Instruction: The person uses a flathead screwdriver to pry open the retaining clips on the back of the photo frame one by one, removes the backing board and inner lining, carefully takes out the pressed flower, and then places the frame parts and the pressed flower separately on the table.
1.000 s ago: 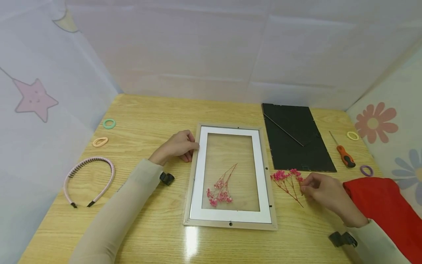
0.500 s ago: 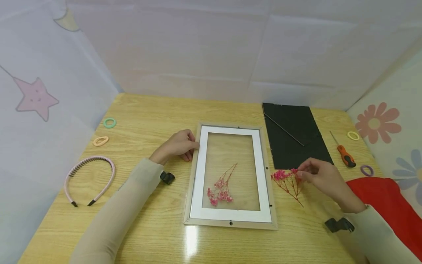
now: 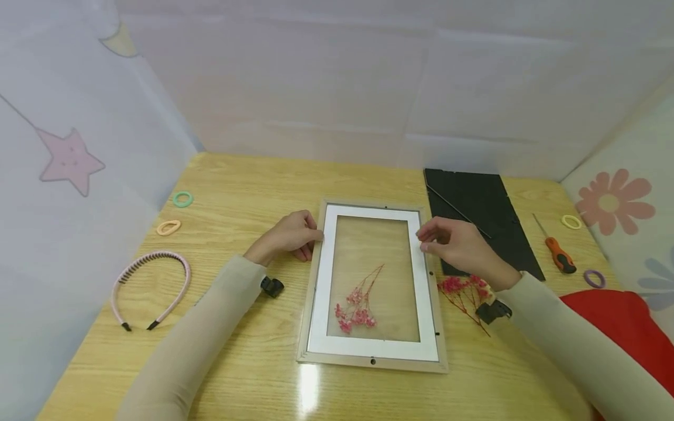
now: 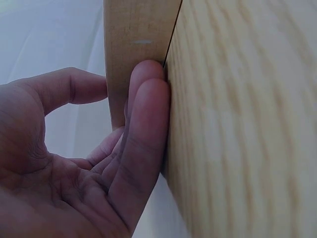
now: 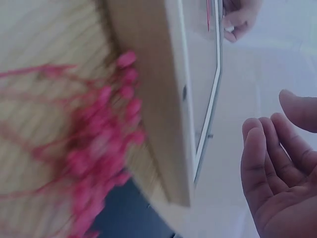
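A light wooden picture frame (image 3: 337,358) with a white mat (image 3: 379,349) lies on the table. Within the mat's opening rests a pink dried flower sprig (image 3: 358,316). My left hand (image 3: 292,235) grips the frame's left rail; in the left wrist view its thumb and fingers are on the wood (image 4: 143,27). Over the right rail hovers my right hand (image 3: 460,245), fingers loosely bent, thumb apart, with nothing visible between them in the right wrist view. Another pink sprig (image 3: 463,286) lies right of the frame, partly hidden by the right wrist.
At the back right is a black backing board (image 3: 474,199) with a thin metal rod (image 3: 450,203) on it. An orange screwdriver (image 3: 560,255), red cloth (image 3: 611,316) and purple ring (image 3: 595,279) are on the right. A pink headband (image 3: 184,280) and two rings lie left.
My right hand has left the sprig on the right and moved left and away from me, over the frame's right rail. The left hand keeps its place. The view has shifted slightly.
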Tool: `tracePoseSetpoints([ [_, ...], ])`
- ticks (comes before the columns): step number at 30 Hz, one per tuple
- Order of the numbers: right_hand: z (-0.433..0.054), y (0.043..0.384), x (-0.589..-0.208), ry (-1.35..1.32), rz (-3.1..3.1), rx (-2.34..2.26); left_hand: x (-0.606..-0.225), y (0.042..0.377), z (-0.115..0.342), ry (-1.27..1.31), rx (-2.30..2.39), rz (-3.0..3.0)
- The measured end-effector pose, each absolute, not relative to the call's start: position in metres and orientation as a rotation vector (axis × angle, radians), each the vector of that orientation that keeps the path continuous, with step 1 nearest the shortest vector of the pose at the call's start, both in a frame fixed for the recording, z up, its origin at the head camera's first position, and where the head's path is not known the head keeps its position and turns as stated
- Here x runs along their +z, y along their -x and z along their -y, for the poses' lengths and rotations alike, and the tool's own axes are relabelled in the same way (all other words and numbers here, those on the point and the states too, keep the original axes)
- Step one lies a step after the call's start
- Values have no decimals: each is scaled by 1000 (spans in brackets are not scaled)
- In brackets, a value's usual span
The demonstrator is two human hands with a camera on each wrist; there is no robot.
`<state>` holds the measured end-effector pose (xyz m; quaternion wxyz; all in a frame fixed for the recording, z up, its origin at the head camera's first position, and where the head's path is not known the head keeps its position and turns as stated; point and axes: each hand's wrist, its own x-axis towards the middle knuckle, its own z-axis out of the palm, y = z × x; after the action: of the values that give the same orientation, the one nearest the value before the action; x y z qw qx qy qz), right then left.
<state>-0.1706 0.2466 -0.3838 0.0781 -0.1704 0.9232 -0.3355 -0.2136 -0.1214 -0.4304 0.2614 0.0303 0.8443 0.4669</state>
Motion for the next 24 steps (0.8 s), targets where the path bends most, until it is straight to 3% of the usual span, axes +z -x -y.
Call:
tracePoseSetpoints([
  [12,-181,180,-386,881,-2556,-970,-430,214,121,-84,1264,-2280],
  [24,-158,172,-395,1105,-2434,-762,-431,214,123,-77,1255,-2290],
])
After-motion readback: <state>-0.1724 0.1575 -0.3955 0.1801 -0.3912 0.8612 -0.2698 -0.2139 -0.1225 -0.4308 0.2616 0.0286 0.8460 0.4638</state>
